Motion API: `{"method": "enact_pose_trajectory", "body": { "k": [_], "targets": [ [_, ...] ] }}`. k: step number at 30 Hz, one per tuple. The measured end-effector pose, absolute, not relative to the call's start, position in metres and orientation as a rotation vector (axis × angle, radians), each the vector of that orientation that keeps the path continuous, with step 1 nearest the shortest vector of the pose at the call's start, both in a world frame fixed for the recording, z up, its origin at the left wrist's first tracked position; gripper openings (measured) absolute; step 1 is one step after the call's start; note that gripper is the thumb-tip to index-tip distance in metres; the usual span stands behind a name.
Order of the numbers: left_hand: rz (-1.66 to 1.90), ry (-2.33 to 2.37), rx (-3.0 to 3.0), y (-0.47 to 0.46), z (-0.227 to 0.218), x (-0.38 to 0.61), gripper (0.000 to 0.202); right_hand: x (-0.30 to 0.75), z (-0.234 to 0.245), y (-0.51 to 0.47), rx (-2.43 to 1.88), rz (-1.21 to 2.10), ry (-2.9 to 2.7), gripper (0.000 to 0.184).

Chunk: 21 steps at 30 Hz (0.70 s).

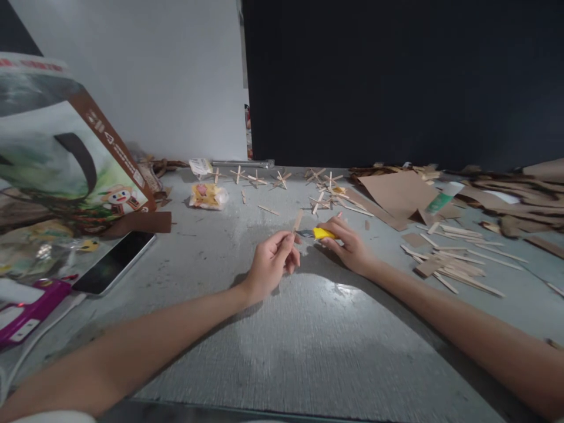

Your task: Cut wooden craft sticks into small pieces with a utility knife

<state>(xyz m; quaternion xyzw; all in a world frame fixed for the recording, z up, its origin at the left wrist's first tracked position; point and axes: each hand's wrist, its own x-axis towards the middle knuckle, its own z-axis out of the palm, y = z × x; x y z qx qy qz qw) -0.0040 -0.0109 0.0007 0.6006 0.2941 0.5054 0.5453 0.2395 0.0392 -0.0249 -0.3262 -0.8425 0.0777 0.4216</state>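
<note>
The wooden strip [298,220] is at the centre of the work area, above the grey table [264,358], its free end pointing up and away from the person. It is short, flat, narrow and pale brown, with straight long edges; the lower end is hidden by the fingers. The left hand [274,256] pinches it between thumb and forefinger, the other fingers curled beneath.

The right hand [349,242] grips a knife with a bright yellow handle [325,234], thumb and forefinger closed about it. Its grey blade [305,234] points left and reaches the strip near the left fingertips; whether the edge touches the wood cannot be told.

Beyond the hands, several star-shaped pieces of crossed sticks [282,178] lie in a loose row toward the back. To the right, slender pale sticks [473,281] are heaped unevenly, some overlapping. Behind them a green-and-white tube [442,200] leans at a slant near brown card [392,197].
</note>
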Motion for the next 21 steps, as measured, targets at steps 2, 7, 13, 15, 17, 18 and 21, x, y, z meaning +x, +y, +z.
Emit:
{"method": "enact_pose_trajectory", "body": {
  "k": [2, 7, 13, 15, 17, 18, 21],
  "targets": [
    [1.247, 0.675, 1.421, -0.011, 0.000, -0.003, 0.049, 0.240, -0.025, 0.040, -0.854, 0.177, -2.092, 0.037],
    [1.296, 0.650, 1.437, -0.012, -0.001, -0.002, 0.049, 0.242, -0.023, 0.039, -0.969, 0.158, -2.000, 0.039],
    [1.291, 0.680, 1.462, -0.014, -0.001, -0.002, 0.048, 0.239, -0.019, 0.032, -0.968, 0.166, -1.995, 0.045],
    [1.285, 0.714, 1.479, -0.016, 0.000, -0.002, 0.048, 0.238, -0.017, 0.030, -0.998, 0.181, -1.991, 0.048],
    [1.281, 0.743, 1.496, -0.018, 0.002, -0.001, 0.048, 0.237, -0.014, 0.028, -1.035, 0.195, -1.993, 0.051],
    [1.278, 0.753, 1.502, -0.019, 0.002, -0.001, 0.047, 0.237, -0.014, 0.027, -1.051, 0.197, -1.992, 0.053],
    [1.256, 0.781, 1.501, -0.019, 0.001, 0.000, 0.045, 0.237, -0.014, 0.025, -1.100, 0.169, -1.965, 0.057]
  ]
}}
